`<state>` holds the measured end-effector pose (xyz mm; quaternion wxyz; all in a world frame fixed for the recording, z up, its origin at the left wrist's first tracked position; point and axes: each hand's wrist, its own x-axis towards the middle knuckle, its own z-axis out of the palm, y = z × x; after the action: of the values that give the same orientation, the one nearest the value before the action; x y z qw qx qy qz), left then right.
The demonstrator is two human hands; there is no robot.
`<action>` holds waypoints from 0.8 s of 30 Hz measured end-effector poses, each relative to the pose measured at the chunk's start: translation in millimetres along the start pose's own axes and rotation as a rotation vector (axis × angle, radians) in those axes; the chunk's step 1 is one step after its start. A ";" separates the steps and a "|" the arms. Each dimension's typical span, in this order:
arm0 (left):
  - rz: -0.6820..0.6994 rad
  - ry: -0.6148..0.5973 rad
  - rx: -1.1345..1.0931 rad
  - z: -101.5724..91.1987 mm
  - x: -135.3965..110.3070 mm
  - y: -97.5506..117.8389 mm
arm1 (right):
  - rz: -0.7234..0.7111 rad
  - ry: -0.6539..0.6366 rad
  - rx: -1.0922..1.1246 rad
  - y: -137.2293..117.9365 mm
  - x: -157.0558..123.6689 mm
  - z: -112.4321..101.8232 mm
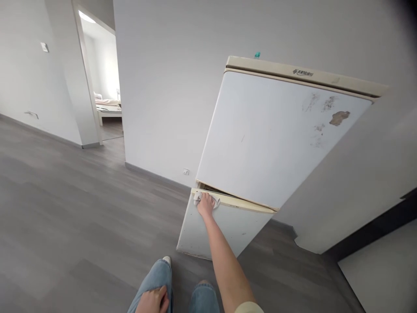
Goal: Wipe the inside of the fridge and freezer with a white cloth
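Note:
My right hand [206, 204] is closed on a light grey-white cloth [216, 201], pressing it to the upper left corner of the lower refrigerator door [224, 230]. That door stands slightly ajar, with a dark gap along its top edge. Above it, the larger upper door [260, 134] of the white refrigerator is closed and has brown stains and a peeled patch [339, 118] at the upper right. My left hand [152, 300] rests on my left thigh in blue jeans, fingers curled, with nothing seen in it.
A green bottle top [257, 55] shows above the refrigerator. Behind it runs a white wall with a low socket [186, 171]. At the left, a doorway opens on a room with a bed [109, 106]. Grey wood-look flooring [81, 217] spreads around my feet.

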<state>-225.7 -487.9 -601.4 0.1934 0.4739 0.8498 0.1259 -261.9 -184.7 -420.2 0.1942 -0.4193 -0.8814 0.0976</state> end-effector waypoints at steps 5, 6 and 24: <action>-0.010 0.047 0.004 -5.9 -13.5 4.1 | -0.019 -0.006 0.038 4.7 -23.1 -8.3; -0.016 0.056 0.008 -7.0 -14.9 3.1 | -0.024 -0.002 0.048 5.0 -27.8 -9.9; -0.106 0.119 0.068 -11.3 -50.1 -5.3 | -0.070 0.012 0.245 37.4 -126.0 -39.8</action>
<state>-210.9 -533.8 -582.9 0.1326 0.4263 0.8874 0.1147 -146.6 -258.7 -429.5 0.2526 -0.3622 -0.8757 0.1951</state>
